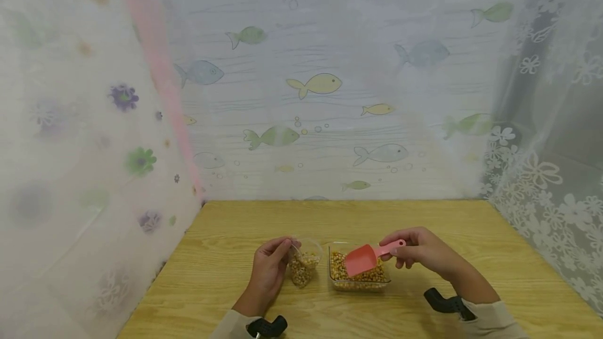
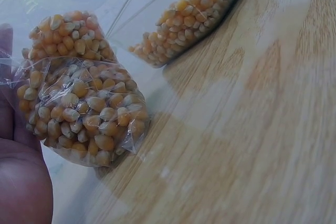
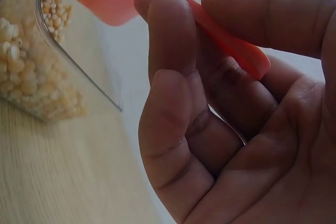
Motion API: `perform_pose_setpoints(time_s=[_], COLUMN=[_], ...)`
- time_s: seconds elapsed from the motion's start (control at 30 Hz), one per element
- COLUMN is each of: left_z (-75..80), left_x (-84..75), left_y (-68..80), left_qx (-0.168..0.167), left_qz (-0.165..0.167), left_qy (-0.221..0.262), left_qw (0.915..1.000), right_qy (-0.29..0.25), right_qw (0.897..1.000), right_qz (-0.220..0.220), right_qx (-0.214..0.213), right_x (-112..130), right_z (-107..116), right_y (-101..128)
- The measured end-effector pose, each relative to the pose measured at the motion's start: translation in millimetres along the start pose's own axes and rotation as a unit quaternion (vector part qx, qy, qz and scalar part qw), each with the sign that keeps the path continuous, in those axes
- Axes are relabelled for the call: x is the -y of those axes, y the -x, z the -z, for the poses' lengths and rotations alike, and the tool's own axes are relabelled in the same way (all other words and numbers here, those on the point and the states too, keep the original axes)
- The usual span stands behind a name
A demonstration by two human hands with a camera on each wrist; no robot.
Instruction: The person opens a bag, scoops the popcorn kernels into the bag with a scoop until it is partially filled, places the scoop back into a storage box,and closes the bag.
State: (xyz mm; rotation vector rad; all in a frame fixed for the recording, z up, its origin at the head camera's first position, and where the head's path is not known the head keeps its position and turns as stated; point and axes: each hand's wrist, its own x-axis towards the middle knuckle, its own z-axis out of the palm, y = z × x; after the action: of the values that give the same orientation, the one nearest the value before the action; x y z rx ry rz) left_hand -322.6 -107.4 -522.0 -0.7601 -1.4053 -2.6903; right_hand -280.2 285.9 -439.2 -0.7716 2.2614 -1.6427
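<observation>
In the head view, my left hand (image 1: 269,271) pinches the rim of a clear plastic bag (image 1: 301,271) partly filled with corn kernels. The left wrist view shows the kernels (image 2: 89,108) bulging in the bag's lower part, just above or on the table; I cannot tell which. My right hand (image 1: 421,250) grips the handle of a pink scoop (image 1: 361,260) between thumb and fingers. The scoop's blade hangs over a clear rectangular container (image 1: 360,285) of corn kernels (image 1: 377,274), to the right of the bag. No kernels show in the scoop.
A wood-grain table (image 1: 264,218) carries the bag and the container. Behind it hangs a curtain (image 1: 330,119) printed with fish. Sheer flowered curtains stand at the left (image 1: 94,171) and right. A dark wrist mount (image 1: 445,302) sits on each forearm.
</observation>
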Motion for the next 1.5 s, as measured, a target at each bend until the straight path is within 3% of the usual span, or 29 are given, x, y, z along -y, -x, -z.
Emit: perform_pose_setpoints(time_s=[0.53,0.9,1.2,1.5], left_z=[0.9,0.8,1.9,2.5], left_x=[-0.2,-1.3,0.1,0.8], left_y=[-1.2,-0.2,1.0,0.5], left_qx=[0.014,0.008,0.005,0.001], left_qz=[-0.008,0.000,0.005,0.000], left_qy=[0.006,0.013,0.007,0.011], left_qw=[0.9999,0.9999,1.0000,0.9999], right_qy=[-0.004,0.026,-0.043,-0.065], right_qw=[0.999,0.999,0.998,0.997], right_qz=[0.001,-0.009,-0.025,-0.035], right_qx=[0.036,0.033,0.036,0.023], right_x=[0,-1,-17,-25], right_z=[19,12,-2,-15], right_y=[13,10,-2,-11])
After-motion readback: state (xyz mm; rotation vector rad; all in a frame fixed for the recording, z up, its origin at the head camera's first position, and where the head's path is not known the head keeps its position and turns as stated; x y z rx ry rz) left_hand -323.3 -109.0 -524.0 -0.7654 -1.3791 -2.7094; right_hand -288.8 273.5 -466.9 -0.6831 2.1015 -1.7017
